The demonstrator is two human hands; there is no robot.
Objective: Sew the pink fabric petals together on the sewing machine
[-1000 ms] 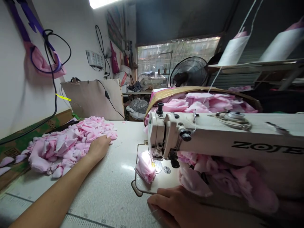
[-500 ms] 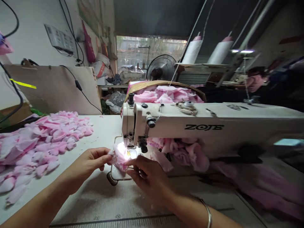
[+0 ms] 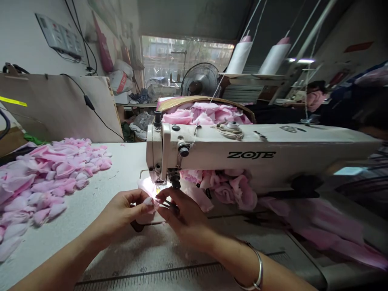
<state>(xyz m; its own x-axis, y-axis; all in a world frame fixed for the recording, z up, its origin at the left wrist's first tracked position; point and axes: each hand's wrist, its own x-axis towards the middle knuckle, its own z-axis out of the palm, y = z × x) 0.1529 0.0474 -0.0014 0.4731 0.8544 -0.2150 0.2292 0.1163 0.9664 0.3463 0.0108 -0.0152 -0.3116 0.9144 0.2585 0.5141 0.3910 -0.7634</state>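
A small pink fabric piece lies under the lit needle area of the white sewing machine. My left hand pinches its near edge between thumb and fingers, just in front of the needle. Close beside it on the right, my right hand is closed at the same edge, with a dark, thin metal tool lying between its fingers. The fingertips of both hands nearly meet. Part of the fabric is hidden behind the fingers, and glare washes out its far side.
Pink fabric pieces are heaped on the left of the table. More pink fabric bunches behind and under the machine arm. A full container stands behind it. A ruler scale runs along the near edge. A person sits far right.
My left hand has moved right, closer to my right hand, and now grips the fabric's near edge. The fabric sits more under the needle area. The whole view has shifted slightly.
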